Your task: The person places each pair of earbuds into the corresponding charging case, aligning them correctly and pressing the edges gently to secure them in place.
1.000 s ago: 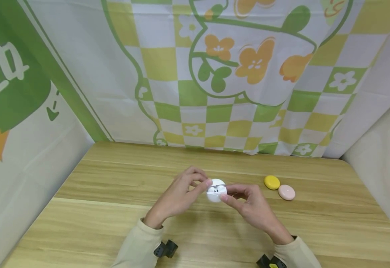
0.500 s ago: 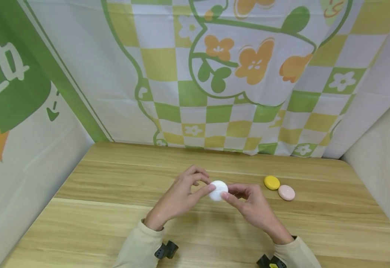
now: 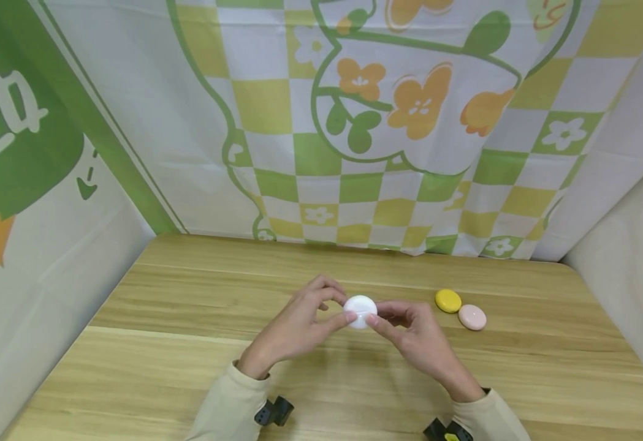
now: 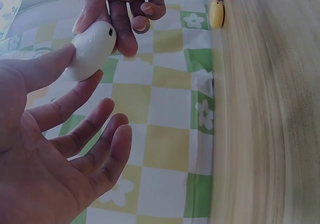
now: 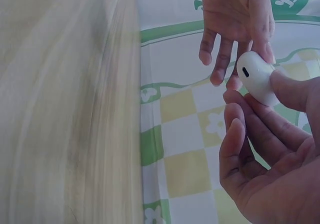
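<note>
Lid open a second ago, now closed: small white rounded plastic case (image 3: pixel 360 310) pinched between left hand (image 3: pixel 299 327) and right hand (image 3: pixel 417 343) fingertips, above desk (image 3: pixel 189 343) middle. Keep pinch even, case level.

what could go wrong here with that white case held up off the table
The white case is held only between the fingertips of the left hand and right hand. It looks smooth and rounded, so it might slip and drop onto the table, perhaps rolling toward the yellow case and pink case.
</note>
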{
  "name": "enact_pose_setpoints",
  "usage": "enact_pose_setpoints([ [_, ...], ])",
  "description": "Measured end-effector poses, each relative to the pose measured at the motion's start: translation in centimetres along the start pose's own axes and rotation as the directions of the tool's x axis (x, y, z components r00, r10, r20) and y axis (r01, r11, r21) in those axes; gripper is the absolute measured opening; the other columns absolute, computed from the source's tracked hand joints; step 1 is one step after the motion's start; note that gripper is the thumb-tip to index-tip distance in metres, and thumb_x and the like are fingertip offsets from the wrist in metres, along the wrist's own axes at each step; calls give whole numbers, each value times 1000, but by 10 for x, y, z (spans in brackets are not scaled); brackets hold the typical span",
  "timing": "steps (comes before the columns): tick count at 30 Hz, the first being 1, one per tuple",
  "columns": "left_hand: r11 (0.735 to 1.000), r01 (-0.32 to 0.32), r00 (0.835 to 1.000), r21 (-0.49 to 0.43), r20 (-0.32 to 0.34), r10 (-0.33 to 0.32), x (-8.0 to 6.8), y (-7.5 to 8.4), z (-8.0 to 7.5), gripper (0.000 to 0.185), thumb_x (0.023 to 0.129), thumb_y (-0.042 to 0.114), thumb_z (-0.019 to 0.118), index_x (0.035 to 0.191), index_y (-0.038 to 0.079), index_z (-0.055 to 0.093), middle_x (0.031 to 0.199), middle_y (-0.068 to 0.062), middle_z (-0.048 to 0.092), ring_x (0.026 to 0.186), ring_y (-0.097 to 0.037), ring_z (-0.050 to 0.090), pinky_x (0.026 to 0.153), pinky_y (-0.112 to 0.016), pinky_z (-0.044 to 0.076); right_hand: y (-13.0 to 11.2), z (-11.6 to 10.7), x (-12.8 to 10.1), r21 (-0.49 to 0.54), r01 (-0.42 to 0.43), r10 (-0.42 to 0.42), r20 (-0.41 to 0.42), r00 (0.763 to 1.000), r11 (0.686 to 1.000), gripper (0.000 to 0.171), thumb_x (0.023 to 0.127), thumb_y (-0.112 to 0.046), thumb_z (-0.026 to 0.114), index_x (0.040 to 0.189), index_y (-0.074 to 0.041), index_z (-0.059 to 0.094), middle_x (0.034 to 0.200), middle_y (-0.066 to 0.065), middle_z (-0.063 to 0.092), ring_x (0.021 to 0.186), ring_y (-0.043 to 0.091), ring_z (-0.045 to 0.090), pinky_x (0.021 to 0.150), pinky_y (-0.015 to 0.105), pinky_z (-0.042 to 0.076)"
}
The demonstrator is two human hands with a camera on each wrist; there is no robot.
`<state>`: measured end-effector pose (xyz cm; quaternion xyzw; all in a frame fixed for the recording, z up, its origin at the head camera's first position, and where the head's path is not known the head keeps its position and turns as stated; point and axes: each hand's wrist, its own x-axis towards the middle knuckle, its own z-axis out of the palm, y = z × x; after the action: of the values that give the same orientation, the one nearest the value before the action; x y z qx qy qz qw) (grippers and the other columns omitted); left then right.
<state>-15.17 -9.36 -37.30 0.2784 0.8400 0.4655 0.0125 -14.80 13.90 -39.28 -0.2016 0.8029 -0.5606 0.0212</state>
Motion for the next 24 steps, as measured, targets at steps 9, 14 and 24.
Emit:
enact_pose_setpoints([
  [9,1000,25,1000,14,11,-26,-1,0,0,18,102,27,64,106,11,71,126,-4,56,120,-23,54,97,-44,50,2,0,0,-147,140,-144,-17,989,979,31,90,-15,79,120,-6,73,102,0,74,88,15,66,77,34,57],
  [14,999,40,999,15,13,-40,-1,-2,2,19,102,29,63,102,12,70,125,-8,57,118,-26,55,96,-50,49,3,0,-1,-303,325,-343,-5,939,896,61,78,-17,90,133,-9,66,123,1,70,97,14,65,76,35,57],
  [24,998,50,997,24,49,-51,0,-2,5,26,104,33,59,100,11,72,128,-10,58,121,-30,54,97,-53,49,6,4,-1,-466,433,-470,43,882,771,70,68,-21,96,130,-7,67,129,7,68,110,21,63,88,42,57],
])
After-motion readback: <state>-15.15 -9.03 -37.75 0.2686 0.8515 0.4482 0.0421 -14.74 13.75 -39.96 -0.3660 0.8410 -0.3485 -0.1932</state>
